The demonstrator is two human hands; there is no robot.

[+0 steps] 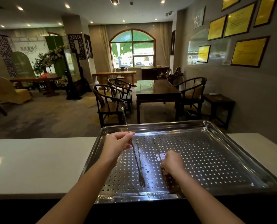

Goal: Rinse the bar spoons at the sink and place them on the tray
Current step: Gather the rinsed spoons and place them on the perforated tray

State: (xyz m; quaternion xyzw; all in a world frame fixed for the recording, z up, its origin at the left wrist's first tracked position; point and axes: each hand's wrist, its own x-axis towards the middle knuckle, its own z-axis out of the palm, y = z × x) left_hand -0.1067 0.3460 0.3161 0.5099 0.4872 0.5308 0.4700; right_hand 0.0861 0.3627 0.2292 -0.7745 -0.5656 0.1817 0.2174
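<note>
My left hand (116,143) pinches the twisted stem of a bar spoon (135,156) between thumb and fingertips, holding it tilted: its bowl sticks up past the far rim of the perforated steel tray (215,152), and its forked end hangs just over the tray's near part. My right hand (172,162) is curled round the near end of a second bar spoon (157,152), which lies flat on the holes. A third bar spoon (138,151) lies between the two. Water drops dot the tray, which sits on the white desk (37,164).
</note>
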